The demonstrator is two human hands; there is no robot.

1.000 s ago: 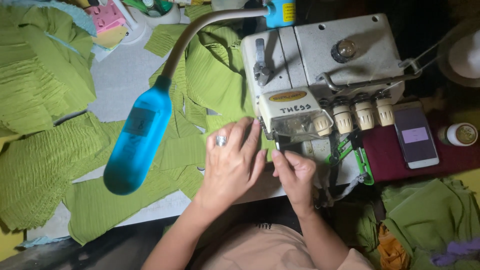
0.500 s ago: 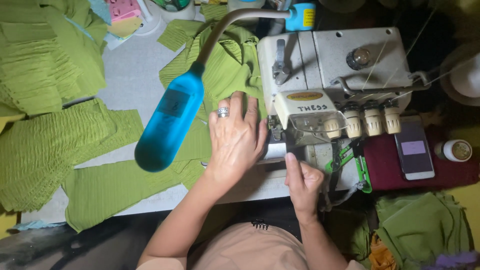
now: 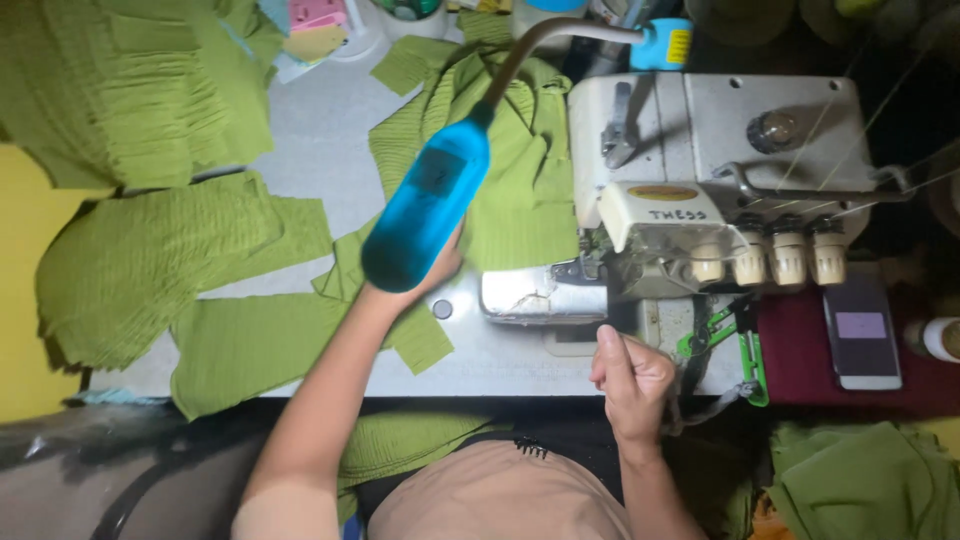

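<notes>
**A:** How are the arms posed?

**B:** The left forearm is stretched up and forward across the pale grey sewing table (image 3: 300, 130). The left hand (image 3: 440, 272) is largely hidden beneath the bright blue, oblong lamp head on a grey gooseneck (image 3: 425, 210), so only its lower edge and wrist are seen. The right arm is bent close to the body, and the right hand (image 3: 632, 375) is held at the table's front edge, just below the off-white overlock sewing machine (image 3: 720, 170).

**A:** How far open are the hands, and what is touched?

**B:** The right hand is curled into a loose fist — thumb laid over the folded fingers — and nothing can be made out inside it. Whether the left hand is spread or closed cannot be told; it is placed at the near edge of the green pleated fabric piece (image 3: 510, 190) that lies bunched against the machine's left side, beside the shiny metal plate (image 3: 540, 293).

**A:** And the counts?

**B:** One machine and one lamp are seen. Three cream tension knobs (image 3: 787, 258) are lined up on the machine's front. One white smartphone (image 3: 861, 332) is laid on a dark red cloth (image 3: 795, 350) at the right. Several more green pleated fabric pieces (image 3: 150, 265) are spread over the table's left — an exact count cannot be given, since they overlap.
</notes>
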